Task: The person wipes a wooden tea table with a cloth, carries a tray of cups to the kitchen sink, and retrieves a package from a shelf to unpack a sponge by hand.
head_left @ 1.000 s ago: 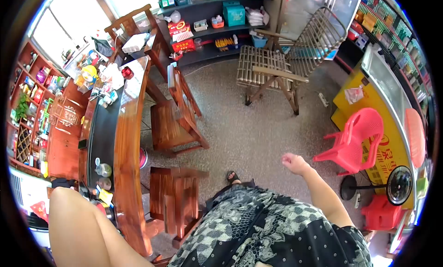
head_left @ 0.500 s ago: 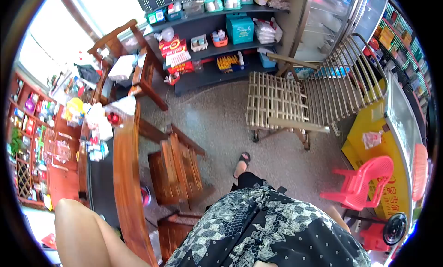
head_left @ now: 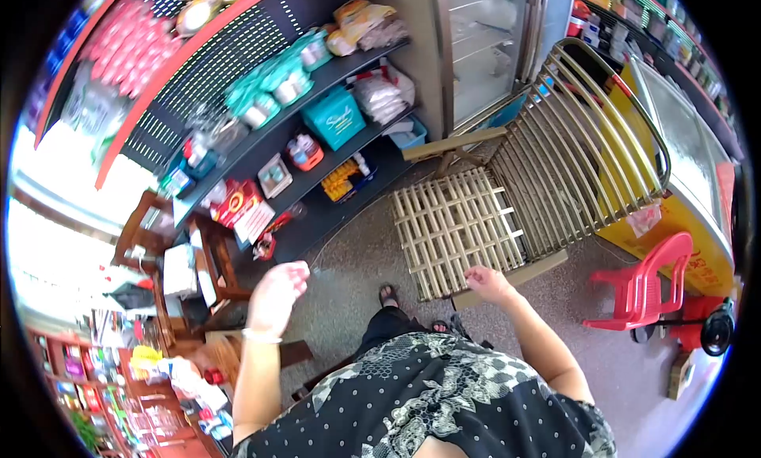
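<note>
My left hand, with a pale bangle at the wrist, is raised in front of me at centre left. Its fingers are loosely curled, and I make out nothing between them. My right hand hangs near the front edge of a slatted bamboo chair, its fingers curled in; whether it touches the chair is unclear. Beyond my left hand is a dark shelf unit with a teal box, a red box and small baskets.
A pink plastic chair and a black fan stand at the right, by a yellow freezer. Wooden chairs are at the left. Behind the bamboo chair is a glass-door cabinet.
The view has moved forward and turned, bringing the shelves and bamboo chair closer. My left hand has come into view, and my right hand is visible again after dropping out of sight.
</note>
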The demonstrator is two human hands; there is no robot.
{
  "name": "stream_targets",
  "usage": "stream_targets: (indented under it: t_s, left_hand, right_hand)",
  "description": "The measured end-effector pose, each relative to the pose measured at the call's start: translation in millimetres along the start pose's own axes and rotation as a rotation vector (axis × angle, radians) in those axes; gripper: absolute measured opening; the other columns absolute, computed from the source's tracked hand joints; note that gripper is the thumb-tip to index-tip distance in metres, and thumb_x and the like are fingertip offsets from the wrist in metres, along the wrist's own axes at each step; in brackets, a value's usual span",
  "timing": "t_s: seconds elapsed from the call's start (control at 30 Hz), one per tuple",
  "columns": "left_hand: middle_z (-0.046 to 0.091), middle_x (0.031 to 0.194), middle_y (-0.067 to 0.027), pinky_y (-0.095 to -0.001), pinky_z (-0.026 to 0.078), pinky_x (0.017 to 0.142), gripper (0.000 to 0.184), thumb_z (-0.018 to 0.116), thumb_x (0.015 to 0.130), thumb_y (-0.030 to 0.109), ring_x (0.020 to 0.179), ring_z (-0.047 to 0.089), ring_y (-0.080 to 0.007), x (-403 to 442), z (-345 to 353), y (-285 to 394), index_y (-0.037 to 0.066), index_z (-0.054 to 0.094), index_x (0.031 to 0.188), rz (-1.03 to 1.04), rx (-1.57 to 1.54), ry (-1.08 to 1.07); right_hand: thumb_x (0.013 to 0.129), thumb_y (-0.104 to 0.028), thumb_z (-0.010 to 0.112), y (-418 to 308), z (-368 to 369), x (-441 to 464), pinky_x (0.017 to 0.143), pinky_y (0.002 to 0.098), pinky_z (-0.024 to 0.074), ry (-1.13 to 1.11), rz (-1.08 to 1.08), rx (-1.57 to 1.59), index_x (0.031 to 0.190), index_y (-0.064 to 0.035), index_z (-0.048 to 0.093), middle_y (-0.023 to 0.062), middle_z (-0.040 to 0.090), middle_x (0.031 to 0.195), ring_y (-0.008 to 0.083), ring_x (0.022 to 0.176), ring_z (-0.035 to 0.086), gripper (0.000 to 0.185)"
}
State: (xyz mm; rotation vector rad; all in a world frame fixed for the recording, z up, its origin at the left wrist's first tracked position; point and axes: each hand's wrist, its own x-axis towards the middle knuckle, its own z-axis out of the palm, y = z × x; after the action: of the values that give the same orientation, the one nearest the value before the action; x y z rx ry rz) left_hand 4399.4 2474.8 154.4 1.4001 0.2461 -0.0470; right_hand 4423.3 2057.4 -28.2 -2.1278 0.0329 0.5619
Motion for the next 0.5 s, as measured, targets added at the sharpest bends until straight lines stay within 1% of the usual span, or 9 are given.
stream_targets:
  t_s: [0.03,0.07,0.13,0.2,0.27,0.3,0.4,0.43,0.5]
  left_hand:
    - [0.062,0.097,-0.0116,-0.038,0.05,0.079,0.03,0.059,0.089,0.024,0.089,0.06,-0.0235,37,-32,-51,0.001,0.056,0.109,-0.248,0.181,0.039]
    - [0.063,0.099,-0.0109,-0.0395,0.05,0.081,0.031,0.063,0.087,0.021,0.093,0.061,-0.0243,71,-52,-87,0.003,0.056,0.112,-0.489,0.368,0.077]
    - [0.064,0.096,-0.0061,-0.0351,0.05,0.075,0.029,0.064,0.086,0.022,0.087,0.063,-0.0207,134,-46,-129,0.011,0.058,0.113,-0.747,0.085,0.164]
    - [0.063,0.094,-0.0048,-0.0351,0.049,0.073,0.026,0.062,0.087,0.025,0.084,0.062,-0.019,220,-48,-178,0.012,0.058,0.11,-0.861,-0.042,0.232]
    - [0.063,0.092,-0.0039,-0.0357,0.049,0.073,0.026,0.062,0.088,0.027,0.082,0.061,-0.0189,318,-37,-227,0.013,0.058,0.109,-0.83,0.106,0.145]
    - [0.063,0.091,-0.0041,-0.037,0.049,0.074,0.024,0.062,0.087,0.03,0.084,0.061,-0.0196,368,-24,-251,0.013,0.057,0.104,-0.825,0.156,0.12]
    - [0.061,0.088,-0.0015,-0.0376,0.047,0.075,0.026,0.061,0.086,0.039,0.083,0.06,-0.0176,515,-2,-327,0.016,0.056,0.097,-0.819,0.248,0.134]
    - [0.061,0.086,-0.0007,-0.0371,0.047,0.074,0.027,0.061,0.086,0.041,0.081,0.059,-0.017,556,10,-347,0.017,0.056,0.097,-0.787,0.225,0.148]
    - [0.06,0.088,0.0,-0.0368,0.046,0.076,0.032,0.062,0.085,0.044,0.084,0.058,-0.0167,622,32,-378,0.017,0.056,0.1,-0.721,0.163,0.132]
  right_hand:
    - [0.085,-0.029,0.055,17,5,18,0.083,0.0403,0.0498,0.007,-0.001,-0.118,0.105,-0.0081,0.064,0.0156,0.067,0.092,0.0314,0.091,0.064,0.03]
    - [0.085,-0.03,0.055,19,3,30,0.083,0.0403,0.0498,0.002,0.011,-0.115,0.105,-0.0079,0.064,0.0157,0.067,0.092,0.0315,0.091,0.064,0.031]
    - [0.085,-0.03,0.055,20,0,65,0.082,0.0404,0.0499,-0.01,0.037,-0.108,0.105,-0.0076,0.064,0.016,0.067,0.093,0.0319,0.091,0.064,0.031]
    - [0.084,-0.03,0.057,26,8,106,0.081,0.0407,0.0499,0.141,0.124,-0.05,0.104,-0.0071,0.064,0.0164,0.067,0.093,0.032,0.09,0.064,0.031]
    - [0.083,-0.03,0.057,39,21,153,0.081,0.0411,0.05,0.295,0.223,-0.012,0.106,-0.0072,0.064,0.016,0.067,0.091,0.0319,0.089,0.064,0.032]
    - [0.082,-0.033,0.059,52,33,176,0.085,0.0414,0.0489,0.303,0.335,0.046,0.11,-0.0086,0.062,0.0178,0.066,0.095,0.0335,0.094,0.063,0.037]
    - [0.081,-0.028,0.063,76,73,240,0.092,0.0415,0.0465,0.249,0.526,-0.06,0.118,-0.0059,0.057,0.0249,0.055,0.121,0.036,0.109,0.057,0.044]
    - [0.075,-0.032,0.069,89,88,268,0.103,0.0421,0.0378,0.108,0.744,-0.011,0.131,-0.0103,0.047,0.0261,0.037,0.139,0.0381,0.126,0.041,0.064]
    - [0.071,-0.035,0.073,90,107,310,0.107,0.0439,0.0323,0.151,0.839,-0.077,0.14,-0.0149,0.034,0.0232,0.028,0.145,0.0375,0.133,0.03,0.082]
